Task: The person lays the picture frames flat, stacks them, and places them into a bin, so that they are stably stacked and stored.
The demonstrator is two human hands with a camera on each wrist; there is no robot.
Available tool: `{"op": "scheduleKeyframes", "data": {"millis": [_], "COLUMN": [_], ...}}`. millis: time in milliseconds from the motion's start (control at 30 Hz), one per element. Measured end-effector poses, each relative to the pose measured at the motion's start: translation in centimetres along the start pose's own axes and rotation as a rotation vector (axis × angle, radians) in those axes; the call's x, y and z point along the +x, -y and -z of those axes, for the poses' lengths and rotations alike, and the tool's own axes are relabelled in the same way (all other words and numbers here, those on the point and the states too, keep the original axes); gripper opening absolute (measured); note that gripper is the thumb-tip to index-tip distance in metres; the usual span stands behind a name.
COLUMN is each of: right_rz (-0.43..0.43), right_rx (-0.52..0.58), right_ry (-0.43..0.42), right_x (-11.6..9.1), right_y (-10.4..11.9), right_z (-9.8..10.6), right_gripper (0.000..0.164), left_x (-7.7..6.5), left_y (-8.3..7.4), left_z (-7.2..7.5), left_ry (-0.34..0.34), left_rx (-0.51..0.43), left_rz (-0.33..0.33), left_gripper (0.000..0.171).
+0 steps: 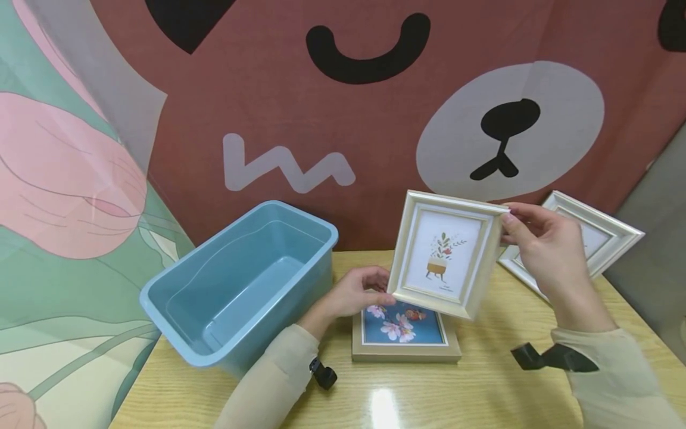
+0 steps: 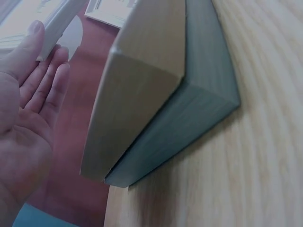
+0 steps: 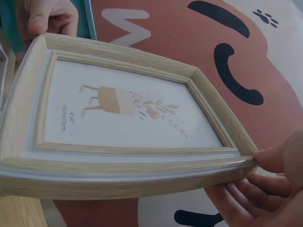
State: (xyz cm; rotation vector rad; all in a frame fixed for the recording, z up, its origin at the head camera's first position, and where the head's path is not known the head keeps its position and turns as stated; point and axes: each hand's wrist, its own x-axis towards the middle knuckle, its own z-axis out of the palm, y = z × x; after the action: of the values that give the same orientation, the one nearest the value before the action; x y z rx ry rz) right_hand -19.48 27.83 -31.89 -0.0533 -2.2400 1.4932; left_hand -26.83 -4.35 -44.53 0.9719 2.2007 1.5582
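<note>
A cream picture frame [image 1: 445, 253] with a potted-plant print is held up, tilted, between both hands. My right hand [image 1: 552, 256] pinches its upper right corner, thumb in front and fingers behind. At the lower left corner is my left hand [image 1: 356, 292], thumb on the front edge; the left wrist view shows its fingers [image 2: 45, 90] reaching behind. Below lies a frame with a blue blossom picture [image 1: 402, 328], partly hidden by the held one. From the side, a beige frame edge [image 2: 128, 109] rests on a grey-green one [image 2: 184, 113].
A blue plastic tub [image 1: 241, 286] stands on the wooden table [image 1: 407, 393] left of the frames. Behind my right hand another pale frame [image 1: 595, 238] lies at an angle near the back right edge. A printed bear cloth [image 1: 375, 131] hangs behind the table.
</note>
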Motion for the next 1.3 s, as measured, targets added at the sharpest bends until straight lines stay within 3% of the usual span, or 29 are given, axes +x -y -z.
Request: {"op": "scheduleKeyframes", "data": {"millis": [133, 400, 533, 633, 900, 1233, 1300], "right_rz": [0.006, 0.024, 0.025, 0.039, 0.029, 0.040, 0.029], "right_rx": [0.046, 0.061, 0.068, 0.140, 0.180, 0.304, 0.277], "right_ry": [0.007, 0.012, 0.041, 0.076, 0.098, 0.124, 0.124], "right_x": [0.0, -0.1, -0.3, -0.5, -1.3, -2.1, -2.3], "right_y": [-0.1, -0.2, -0.1, -0.2, -0.7, -1.2, -1.3], "right_z": [-0.2, -0.4, -0.2, -0.1, 0.3, 0.5, 0.6], "right_gripper": [0.013, 0.025, 0.036, 0.038, 0.045, 0.041, 0.040], "left_x": [-0.5, -1.3, -1.7, -1.9, -2.5, -3.3, -3.4], "left_y": [0.1, 0.6, 0.8, 0.8, 0.9, 0.9, 1.0], "left_z": [0.1, 0.1, 0.0, 0.0, -0.2, 0.0, 0.0], "left_ry": [-0.008, -0.025, -0.076, -0.118, -0.201, -0.277, -0.281], "left_rx": [0.003, -0.007, -0.020, -0.040, -0.110, -0.158, -0.182], "left_rz": [-0.021, -0.090, -0.072, -0.053, -0.082, -0.064, -0.073], "left_gripper": [0.038, 0.040, 0.041, 0.039, 0.037, 0.035, 0.035]}}
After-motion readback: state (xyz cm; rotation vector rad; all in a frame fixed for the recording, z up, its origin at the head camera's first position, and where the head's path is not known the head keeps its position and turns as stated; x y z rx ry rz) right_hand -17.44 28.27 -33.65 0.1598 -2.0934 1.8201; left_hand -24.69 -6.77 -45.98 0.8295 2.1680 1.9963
